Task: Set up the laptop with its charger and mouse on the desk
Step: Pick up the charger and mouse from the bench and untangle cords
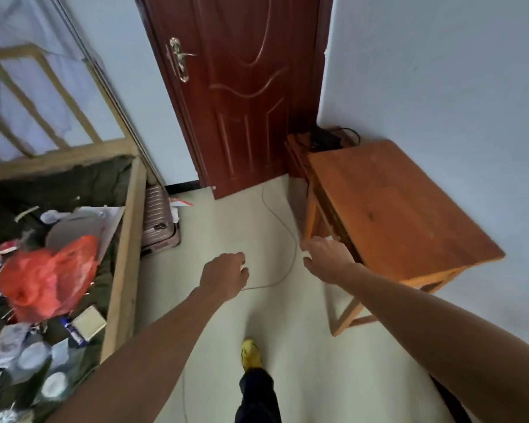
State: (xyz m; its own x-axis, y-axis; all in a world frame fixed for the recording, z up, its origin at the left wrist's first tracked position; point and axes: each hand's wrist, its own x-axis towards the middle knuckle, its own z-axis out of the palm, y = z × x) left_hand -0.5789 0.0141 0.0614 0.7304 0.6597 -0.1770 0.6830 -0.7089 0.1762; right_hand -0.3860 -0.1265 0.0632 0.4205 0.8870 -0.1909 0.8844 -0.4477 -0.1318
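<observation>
The wooden desk is on the right, its surface pushed against the wall in the corner beside the red-brown door. The right hand hovers just off its near-left edge, fingers loosely curved, gripping nothing. The left hand is out over the floor, fingers loosely curled, nothing in it. A thin cable snakes across the floor between them. On the left is a cluttered bed with an orange bag.

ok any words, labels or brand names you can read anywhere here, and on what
No text here can be read.
Blue and white tube on the bed: print too blurred.
Red and white packet on the bed: too blurred.
Red and white paper by the suitcase: too blurred.
</observation>
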